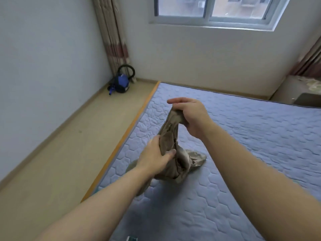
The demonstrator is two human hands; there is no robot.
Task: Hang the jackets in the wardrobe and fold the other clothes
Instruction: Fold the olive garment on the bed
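One tan garment in two hands' grip: left hand, right hand.

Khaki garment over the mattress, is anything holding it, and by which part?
Both hands hold the khaki garment: the right hand grips its bunched upper end, the left hand grips its middle. Its lower end rests on the mattress.
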